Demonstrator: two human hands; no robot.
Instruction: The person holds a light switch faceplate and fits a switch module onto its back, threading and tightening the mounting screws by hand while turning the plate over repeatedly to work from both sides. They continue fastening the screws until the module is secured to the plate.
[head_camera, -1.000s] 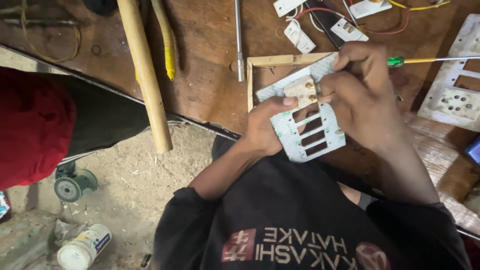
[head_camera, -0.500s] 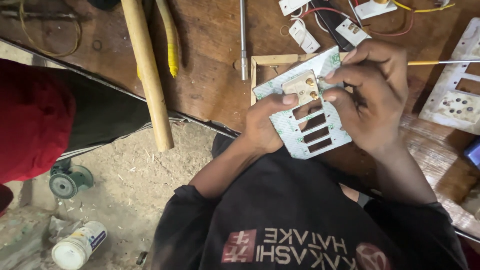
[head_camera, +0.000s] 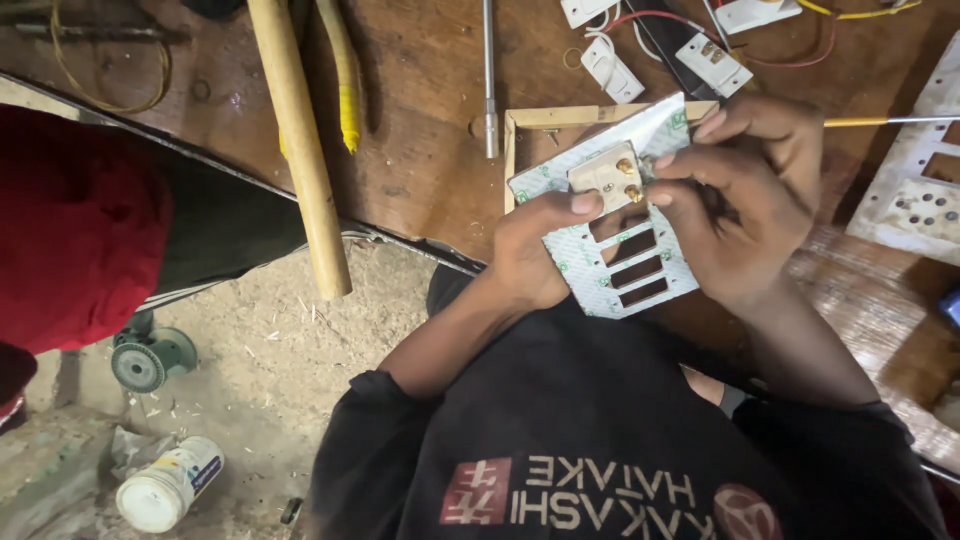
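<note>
A pale switch plate (head_camera: 620, 262) with several rectangular slots is held over the edge of the wooden workbench (head_camera: 420, 150). My left hand (head_camera: 535, 255) grips its left side, thumb resting on a cream switch module (head_camera: 605, 175) with brass terminals that sits in the plate. My right hand (head_camera: 745, 205) holds the plate's right side, its fingertips pressing on the same module.
On the bench lie a wooden frame (head_camera: 560, 118), a wooden handle (head_camera: 300, 150), a metal rod (head_camera: 488, 70), loose white switches (head_camera: 612, 66) with red wire, and another slotted plate (head_camera: 915, 180). A red-clad person (head_camera: 80, 230) sits at left. A white tin (head_camera: 170, 482) stands on the dirt floor.
My right hand has shifted slightly, its fingers now pressing the module from the right. The green-handled screwdriver seen beside that hand a second ago is no longer visible.
</note>
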